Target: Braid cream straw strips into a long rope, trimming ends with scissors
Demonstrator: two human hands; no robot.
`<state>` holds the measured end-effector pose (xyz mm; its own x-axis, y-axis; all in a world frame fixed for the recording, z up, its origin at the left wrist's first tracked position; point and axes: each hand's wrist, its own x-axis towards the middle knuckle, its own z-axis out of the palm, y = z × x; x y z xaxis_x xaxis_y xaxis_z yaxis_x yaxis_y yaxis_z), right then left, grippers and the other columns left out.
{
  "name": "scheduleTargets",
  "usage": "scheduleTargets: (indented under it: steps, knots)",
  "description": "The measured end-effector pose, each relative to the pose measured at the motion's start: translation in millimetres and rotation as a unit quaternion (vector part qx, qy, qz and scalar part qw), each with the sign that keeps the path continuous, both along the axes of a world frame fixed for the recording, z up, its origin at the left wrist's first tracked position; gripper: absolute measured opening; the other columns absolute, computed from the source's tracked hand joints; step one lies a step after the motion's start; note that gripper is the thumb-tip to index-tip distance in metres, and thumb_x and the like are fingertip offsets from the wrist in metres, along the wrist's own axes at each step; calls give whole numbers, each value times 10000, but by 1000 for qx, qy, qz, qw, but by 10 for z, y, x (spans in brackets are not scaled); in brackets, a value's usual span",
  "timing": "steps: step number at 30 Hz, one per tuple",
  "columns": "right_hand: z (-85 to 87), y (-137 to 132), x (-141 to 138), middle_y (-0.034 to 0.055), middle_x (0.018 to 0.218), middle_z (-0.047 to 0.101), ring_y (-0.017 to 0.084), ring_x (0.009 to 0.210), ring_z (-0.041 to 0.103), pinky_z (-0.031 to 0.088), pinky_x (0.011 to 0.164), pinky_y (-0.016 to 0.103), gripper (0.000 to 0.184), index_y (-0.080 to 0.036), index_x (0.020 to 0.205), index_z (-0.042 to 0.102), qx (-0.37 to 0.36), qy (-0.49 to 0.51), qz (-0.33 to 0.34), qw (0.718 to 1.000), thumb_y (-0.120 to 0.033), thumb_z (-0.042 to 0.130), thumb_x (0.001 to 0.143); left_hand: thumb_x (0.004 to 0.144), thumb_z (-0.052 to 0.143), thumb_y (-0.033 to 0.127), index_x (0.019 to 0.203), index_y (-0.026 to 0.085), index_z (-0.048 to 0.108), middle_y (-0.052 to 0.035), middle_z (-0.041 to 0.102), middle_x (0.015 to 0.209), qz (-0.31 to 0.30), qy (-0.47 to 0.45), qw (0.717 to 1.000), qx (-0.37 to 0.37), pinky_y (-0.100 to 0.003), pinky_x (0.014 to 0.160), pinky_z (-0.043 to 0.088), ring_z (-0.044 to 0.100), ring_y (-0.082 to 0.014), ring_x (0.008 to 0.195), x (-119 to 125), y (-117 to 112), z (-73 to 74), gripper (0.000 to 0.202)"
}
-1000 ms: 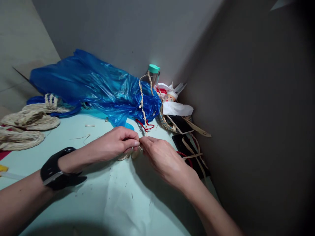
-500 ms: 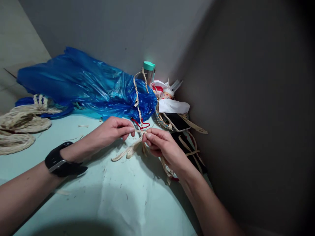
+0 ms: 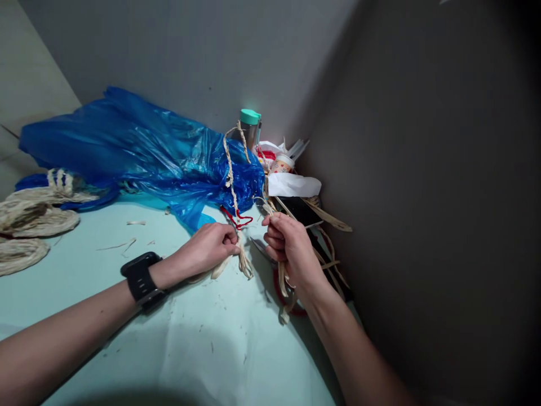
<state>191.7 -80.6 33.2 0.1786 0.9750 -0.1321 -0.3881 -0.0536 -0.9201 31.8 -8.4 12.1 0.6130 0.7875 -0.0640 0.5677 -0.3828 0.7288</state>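
My left hand (image 3: 209, 246), with a black watch (image 3: 141, 280) on the wrist, is closed on a braided straw cord (image 3: 230, 169). The cord runs up from the hand and loops near a bottle with a green cap (image 3: 249, 125). Loose cord ends (image 3: 244, 265) hang just below the hand. My right hand (image 3: 287, 245) is a fist closed on several flat straw strips (image 3: 282, 282) that hang below it. The two hands are a short way apart over the pale green table cover (image 3: 203, 338). A red string (image 3: 236, 217) lies behind my left hand.
A crumpled blue plastic bag (image 3: 143, 152) fills the back. Coils of straw braid (image 3: 29, 217) lie at the far left. In the corner stand a paper cup (image 3: 281, 163), white tissue (image 3: 293, 184), a phone (image 3: 301, 210) and red-handled scissors (image 3: 289, 301). A grey wall (image 3: 422, 197) closes the right.
My hands have drawn apart: the right one rose into a fist around the strips, the left one closed on the cord. The view shifted slightly.
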Motion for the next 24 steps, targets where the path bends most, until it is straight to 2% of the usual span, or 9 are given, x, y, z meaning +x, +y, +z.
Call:
scheduleTargets:
  steps: [5, 9, 13, 16, 18, 21, 24]
  knots:
    - [-38, 8, -10, -115, 549, 187, 46, 442, 115, 89, 385, 154, 121, -183, 743, 514, -23, -32, -3, 999, -271, 544, 820, 671, 597, 365, 636, 189, 545, 21, 526, 603, 21, -59, 994, -88, -263, 553, 336, 470, -150, 586, -70, -29, 86, 187]
    - [-94, -39, -133, -97, 563, 252, 56, 450, 187, 137, 398, 176, 196, -184, 800, 542, -67, -97, 56, 991, -367, 532, 870, 642, 658, 324, 670, 176, 571, 16, 529, 635, 85, -166, 963, -196, -257, 558, 330, 447, -136, 599, -197, -120, 185, 174]
    - [-185, -87, -293, -61, 600, 380, 70, 491, 308, 199, 431, 200, 343, -184, 793, 544, -63, -233, 133, 961, -519, 558, 867, 688, 677, 295, 715, 168, 582, 7, 561, 681, 93, -217, 940, -248, -263, 586, 371, 484, -134, 628, -272, -178, 162, 161]
    - [-245, -74, -348, -58, 567, 385, 70, 488, 313, 200, 439, 209, 342, -180, 696, 496, -63, -282, 146, 946, -468, 562, 867, 698, 679, 279, 772, 163, 600, -11, 601, 747, 83, -245, 927, -272, -282, 639, 420, 535, -149, 685, -278, -182, 107, 159]
    - [-264, -55, -332, -62, 539, 386, 64, 465, 295, 197, 429, 209, 330, -184, 652, 459, -84, -266, 152, 948, -419, 576, 852, 698, 684, 274, 795, 163, 605, -20, 621, 784, 77, -245, 927, -274, -291, 670, 437, 557, -161, 727, -280, -170, 83, 167]
    - [-252, -50, -265, -79, 518, 357, 55, 443, 239, 171, 410, 204, 321, -187, 655, 450, -110, -179, 173, 962, -406, 607, 831, 715, 693, 287, 829, 169, 609, -19, 632, 815, 71, -219, 935, -271, -291, 685, 440, 571, -168, 754, -310, -133, 61, 184]
    - [-213, -74, -211, -92, 526, 293, 54, 458, 180, 131, 411, 201, 335, -187, 659, 434, -114, -84, 194, 971, -397, 622, 841, 735, 702, 291, 912, 171, 629, -39, 661, 895, 53, -209, 923, -319, -310, 737, 455, 605, -192, 825, -361, -81, 31, 227]
